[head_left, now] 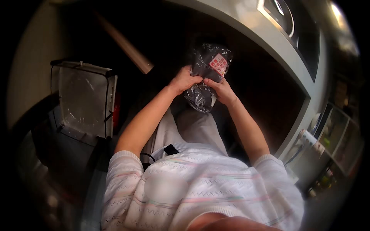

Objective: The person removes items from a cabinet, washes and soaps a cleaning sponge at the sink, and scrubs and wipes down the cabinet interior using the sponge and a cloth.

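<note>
Both hands grip a dark package in shiny clear plastic (202, 63), held out in front of my lap. A red and white patterned label (218, 64) sits on its upper right part. My left hand (185, 80) is closed on the package's left edge, thumb on top. Opposite it, my right hand (222, 91) pinches the right edge, and the two thumbs nearly meet at the middle. Below the thumbs the wrapping is crumpled and hangs down. What the dark contents are, I cannot make out. The fingers under the package are hidden.
At left stands a frame with a translucent plastic-like panel (83, 98). A wooden bar (125, 44) slants above it. A pale curved counter edge (246, 25) runs along the upper right, with a shelf (339, 134) holding blurred items at far right.
</note>
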A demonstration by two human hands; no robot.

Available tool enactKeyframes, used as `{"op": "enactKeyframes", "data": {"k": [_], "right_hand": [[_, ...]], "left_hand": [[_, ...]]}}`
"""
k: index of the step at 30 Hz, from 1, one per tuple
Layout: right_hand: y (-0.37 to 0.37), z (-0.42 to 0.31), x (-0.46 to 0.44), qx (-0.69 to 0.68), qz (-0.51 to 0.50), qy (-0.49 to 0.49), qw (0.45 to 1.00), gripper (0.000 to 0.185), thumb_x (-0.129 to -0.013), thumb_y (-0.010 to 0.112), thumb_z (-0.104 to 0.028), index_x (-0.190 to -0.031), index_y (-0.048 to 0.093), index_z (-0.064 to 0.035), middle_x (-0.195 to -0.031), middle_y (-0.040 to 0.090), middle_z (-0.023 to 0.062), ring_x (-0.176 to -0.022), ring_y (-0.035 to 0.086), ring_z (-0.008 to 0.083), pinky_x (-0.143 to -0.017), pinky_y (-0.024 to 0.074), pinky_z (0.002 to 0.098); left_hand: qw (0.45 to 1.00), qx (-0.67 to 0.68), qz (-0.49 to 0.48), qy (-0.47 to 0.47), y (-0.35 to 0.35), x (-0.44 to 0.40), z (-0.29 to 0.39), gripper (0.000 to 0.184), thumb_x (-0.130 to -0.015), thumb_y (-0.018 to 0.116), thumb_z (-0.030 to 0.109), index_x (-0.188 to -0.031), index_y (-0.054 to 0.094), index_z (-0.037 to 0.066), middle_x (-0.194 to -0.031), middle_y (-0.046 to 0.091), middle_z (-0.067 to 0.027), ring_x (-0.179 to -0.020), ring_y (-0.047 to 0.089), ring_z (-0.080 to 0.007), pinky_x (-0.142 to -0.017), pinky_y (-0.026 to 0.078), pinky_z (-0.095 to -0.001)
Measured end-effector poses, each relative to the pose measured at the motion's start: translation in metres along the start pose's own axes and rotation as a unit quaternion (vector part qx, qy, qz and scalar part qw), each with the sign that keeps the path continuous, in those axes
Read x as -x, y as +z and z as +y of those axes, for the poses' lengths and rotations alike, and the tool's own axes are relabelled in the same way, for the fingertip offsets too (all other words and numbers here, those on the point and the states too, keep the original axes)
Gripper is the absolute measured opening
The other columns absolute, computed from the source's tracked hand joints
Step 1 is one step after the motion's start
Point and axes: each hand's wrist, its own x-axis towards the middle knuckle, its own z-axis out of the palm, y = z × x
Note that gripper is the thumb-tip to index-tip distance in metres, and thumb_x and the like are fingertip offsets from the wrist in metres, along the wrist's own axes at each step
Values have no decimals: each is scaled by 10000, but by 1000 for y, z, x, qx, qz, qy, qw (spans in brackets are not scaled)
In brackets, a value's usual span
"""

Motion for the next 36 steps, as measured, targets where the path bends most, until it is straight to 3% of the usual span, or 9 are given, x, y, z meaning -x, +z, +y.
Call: {"op": "enactKeyframes", "data": {"k": [3, 4, 7, 12, 15, 21, 27, 33, 36], "right_hand": [[14, -1, -38, 41, 48, 0, 998, 361, -746, 653, -14, -1089, 537, -16, -1017, 594, 76, -901, 576, 166, -789, 470, 293], [11, 2, -51, 54, 48, 2, 997, 345, -749, 630, 10, -1081, 540, -4, -1005, 598, 83, -885, 583, 172, -782, 475, 299], [-2, 8, -96, 138, 30, 0, 990, 345, -754, 601, 27, -1092, 533, 2, -1021, 591, 93, -898, 581, 186, -784, 475, 304], [5, 18, -184, 176, -17, -16, 984, 405, -730, 582, 61, -1124, 503, 10, -1078, 566, 103, -952, 556, 220, -822, 458, 333], [6, 21, -219, 260, 25, -104, 960, 400, -742, 585, 43, -1132, 500, 13, -1085, 560, 109, -959, 550, 226, -817, 459, 337], [-12, 32, -235, 220, 86, -44, 971, 412, -764, 580, 44, -1162, 488, -10, -1118, 541, 117, -961, 544, 245, -806, 464, 344], [-30, 35, -242, 254, 98, -114, 955, 317, -763, 570, 46, -1067, 553, -40, -986, 605, 65, -872, 586, 205, -772, 482, 327], [-56, 38, -303, 218, 50, -158, 962, 411, -774, 562, 38, -1173, 479, -20, -1143, 530, 85, -986, 522, 224, -839, 442, 344], [-77, -9, -410, 350, -136, -337, 863, 391, -768, 547, 17, -1153, 492, -23, -1138, 538, 87, -1001, 526, 225, -828, 446, 337]], "left_hand": [[940, -293, 157, 73, -29, 25, 42, 482, -682, 669, 132, -1112, 525, -33, -914, 635, -150, -809, 623, -270, -765, 479, -326], [945, -280, 156, 69, -37, 31, 42, 619, -669, 677, 177, -1205, 441, -25, -992, 592, -204, -918, 585, -335, -788, 471, -348], [865, -386, 265, 183, -41, 35, 13, 658, -684, 667, 161, -1256, 382, 7, -1125, 520, -213, -1060, 511, -340, -821, 457, -343], [875, -264, 348, 207, -45, 40, 8, 708, -704, 633, 35, -1317, 279, 31, -1310, 327, -203, -1191, 363, -384, -976, 354, -374], [865, -259, 373, 212, -38, 51, -3, 710, -682, 639, 10, -1308, 305, 33, -1319, 320, -200, -1184, 366, -382, -965, 346, -390], [878, -236, 361, 209, -20, 79, -51, 688, -683, 636, 7, -1300, 330, 31, -1333, 322, -193, -1206, 347, -377, -997, 291, -426], [869, -203, 379, 244, -6, 95, -68, 649, -689, 638, 19, -1279, 368, 9, -1336, 329, -209, -1226, 329, -386, -1018, 262, -439], [859, -199, 392, 262, 12, 81, -137, 601, -674, 630, 3, -1240, 425, 3, -1324, 345, -227, -1219, 343, -388, -1008, 265, -446], [875, -193, 381, 230, -8, 75, -118, 579, -678, 620, 2, -1228, 439, 5, -1321, 347, -237, -1218, 343, -391, -1000, 268, -445]]}}
